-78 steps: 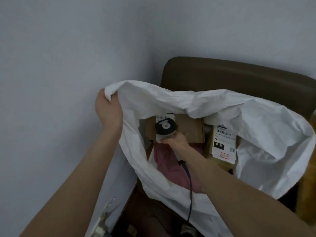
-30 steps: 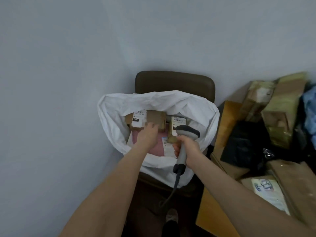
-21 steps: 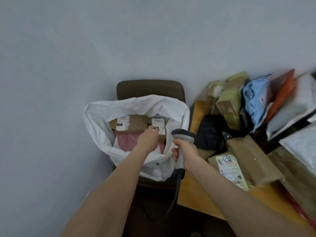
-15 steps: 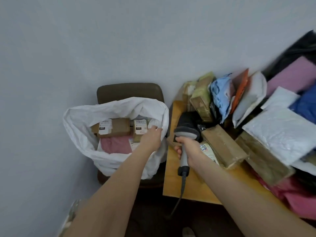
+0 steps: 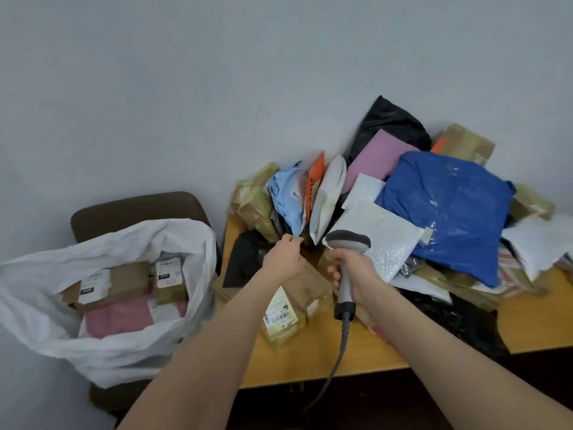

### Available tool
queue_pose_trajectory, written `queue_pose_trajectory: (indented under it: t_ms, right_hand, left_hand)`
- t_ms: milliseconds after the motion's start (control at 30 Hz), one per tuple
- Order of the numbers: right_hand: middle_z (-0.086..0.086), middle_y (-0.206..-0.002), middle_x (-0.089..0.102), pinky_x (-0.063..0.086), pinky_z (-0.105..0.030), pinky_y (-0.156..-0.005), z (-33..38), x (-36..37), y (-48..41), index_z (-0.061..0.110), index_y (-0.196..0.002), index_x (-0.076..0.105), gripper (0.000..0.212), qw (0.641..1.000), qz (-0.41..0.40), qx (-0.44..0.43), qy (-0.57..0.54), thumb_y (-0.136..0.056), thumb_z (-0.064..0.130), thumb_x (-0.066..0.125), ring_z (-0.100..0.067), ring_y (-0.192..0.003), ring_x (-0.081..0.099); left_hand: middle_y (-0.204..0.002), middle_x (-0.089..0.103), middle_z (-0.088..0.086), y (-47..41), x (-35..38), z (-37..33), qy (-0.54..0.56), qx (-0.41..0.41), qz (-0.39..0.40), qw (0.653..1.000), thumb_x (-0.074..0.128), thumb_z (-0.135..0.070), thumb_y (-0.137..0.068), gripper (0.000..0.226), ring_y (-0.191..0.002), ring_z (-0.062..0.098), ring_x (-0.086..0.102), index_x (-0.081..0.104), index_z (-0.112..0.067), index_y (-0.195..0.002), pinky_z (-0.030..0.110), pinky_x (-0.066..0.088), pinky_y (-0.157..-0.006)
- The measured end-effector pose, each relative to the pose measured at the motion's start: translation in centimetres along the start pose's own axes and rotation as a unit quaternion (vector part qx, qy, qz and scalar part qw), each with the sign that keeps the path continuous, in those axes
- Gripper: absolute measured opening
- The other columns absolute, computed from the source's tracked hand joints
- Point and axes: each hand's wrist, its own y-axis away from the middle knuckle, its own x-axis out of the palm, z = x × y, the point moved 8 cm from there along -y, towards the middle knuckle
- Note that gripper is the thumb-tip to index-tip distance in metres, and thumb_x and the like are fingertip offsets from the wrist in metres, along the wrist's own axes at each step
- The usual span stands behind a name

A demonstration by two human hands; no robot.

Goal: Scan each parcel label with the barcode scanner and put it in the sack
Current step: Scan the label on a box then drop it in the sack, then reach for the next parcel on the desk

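Observation:
The white sack [image 5: 124, 240] stands open on a brown chair [image 5: 136, 206] at the left, with labelled brown boxes [image 5: 114, 280] and a pink mailer [image 5: 121, 315] inside. My right hand [image 5: 356, 271] grips the grey barcode scanner [image 5: 347, 243] by its handle, head up, over the table's parcel pile. My left hand [image 5: 283, 259] reaches to the foot of the pile, fingers bent against a pale blue parcel [image 5: 285, 193]; whether they hold anything is hidden. A taped brown box [image 5: 294, 308] with a barcode label lies under my left wrist.
The wooden table [image 5: 310, 358] carries a heap of parcels against the wall: a blue bag [image 5: 449, 218], a white bubble mailer [image 5: 384, 237], a pink mailer [image 5: 378, 156] and black bags [image 5: 459, 318]. The scanner's cable [image 5: 338, 361] hangs over the table's front edge.
My left hand has left the sack and moved right to the foot of the parcel pile. My view has swung right from the sack to the table. The scanner stays in my right hand.

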Motion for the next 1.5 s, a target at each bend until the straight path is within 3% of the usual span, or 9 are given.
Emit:
queue_pose_trajectory:
  t_ms: [233,533,733,800,867,1167,1300,1367,1500]
  right_hand:
    - [-0.009,-0.058,0.056,0.04,-0.021,-0.041,6.3,-11.6,-5.7,0.008,-0.091,0.057,0.005,0.998,-0.031,-0.017,-0.052,-0.09,0.011,0.062,-0.013,-0.04,0.043]
    - [-0.007,-0.057,0.059,0.043,-0.022,-0.044,8.8,-16.4,-12.2,0.007,-0.09,0.059,0.008,0.995,-0.002,0.043,-0.095,-0.088,0.012,0.065,-0.01,-0.037,0.046]
    - [-0.007,-0.06,0.061,0.046,-0.023,-0.046,8.7,-16.9,-13.8,0.007,-0.092,0.06,0.01,0.992,0.004,0.065,-0.106,-0.088,0.014,0.066,-0.01,-0.038,0.049]
    - [-0.007,-0.062,0.062,0.047,-0.024,-0.048,9.0,-16.6,-13.4,0.007,-0.092,0.061,0.012,0.991,0.014,0.064,-0.115,-0.088,0.016,0.067,-0.011,-0.042,0.051]
    - [-0.007,-0.063,0.063,0.048,-0.024,-0.048,9.7,-16.2,-12.8,0.007,-0.091,0.061,0.014,0.989,0.021,0.051,-0.136,-0.087,0.018,0.069,-0.01,-0.042,0.052]
    - [-0.017,-0.09,0.07,0.055,-0.029,-0.058,15.3,-12.3,-8.2,0.008,-0.097,0.059,0.039,0.973,0.04,-0.062,-0.22,-0.08,0.038,0.077,-0.025,-0.073,0.069]
    - [-0.016,-0.094,0.069,0.058,-0.037,-0.065,15.0,-11.0,-7.3,-0.001,-0.117,0.056,0.046,0.983,0.02,-0.072,-0.169,-0.078,0.011,0.078,-0.025,-0.073,0.068]
    - [-0.018,-0.106,0.068,0.058,-0.042,-0.078,14.1,-10.9,-7.0,-0.002,-0.117,0.054,0.044,0.989,-0.017,-0.071,-0.125,-0.078,-0.002,0.072,-0.029,-0.087,0.067]
    - [-0.017,-0.104,0.066,0.056,-0.039,-0.069,12.6,-10.5,-6.1,-0.002,-0.112,0.055,0.036,0.99,-0.03,-0.082,-0.109,-0.079,-0.007,0.066,-0.024,-0.074,0.064]
  left_hand:
    - [-0.144,0.044,0.008,-7.7,3.6,-9.9,0.11,-0.041,0.021,0.993,0.071,-0.042,-0.081,0.081,-0.129,0.025,0.044,0.033,-0.011,-0.145,0.042,0.041,-0.103]
    - [-0.159,0.013,0.012,-15.3,5.4,-11.0,0.118,-0.171,0.003,0.978,0.08,-0.043,-0.072,0.123,-0.145,0.029,0.019,-0.004,-0.005,-0.152,0.042,0.025,-0.114]
    - [-0.117,0.063,0.004,-15.9,4.7,-10.6,0.114,-0.153,-0.039,0.981,0.079,-0.036,-0.074,0.06,-0.109,0.024,0.058,0.057,-0.012,-0.124,0.033,0.048,-0.082]
    - [-0.075,0.06,-0.005,-15.4,2.3,-11.4,0.151,-0.102,-0.06,0.981,0.078,-0.033,-0.076,0.021,-0.078,0.019,0.059,0.063,-0.02,-0.081,0.026,0.037,-0.06]
    - [-0.059,0.045,-0.008,-14.7,-1.0,-11.9,0.203,-0.062,-0.088,0.973,0.076,-0.029,-0.076,0.027,-0.062,0.014,0.046,0.054,-0.021,-0.063,0.025,0.029,-0.056]
    - [-0.078,0.055,-0.006,-7.8,-12.8,-16.7,0.18,0.136,-0.263,0.938,0.074,-0.004,-0.073,0.014,-0.072,0.006,0.05,0.067,-0.015,-0.077,0.016,0.039,-0.067]
    - [-0.087,0.06,0.005,-4.7,-9.9,-17.7,0.048,0.216,-0.232,0.947,0.07,-0.015,-0.072,0.005,-0.085,0.023,0.056,0.068,-0.012,-0.075,0.04,0.047,-0.074]
    - [-0.096,0.059,0.002,-4.3,-8.4,-15.8,0.05,0.195,-0.158,0.967,0.078,-0.023,-0.072,0.016,-0.095,0.023,0.054,0.067,-0.021,-0.084,0.042,0.046,-0.083]
    - [-0.133,0.051,0.001,-2.9,-7.5,-10.2,0.272,-0.006,-0.106,0.957,0.065,-0.036,-0.088,0.038,-0.126,0.016,0.045,0.058,-0.021,-0.123,0.026,0.034,-0.099]
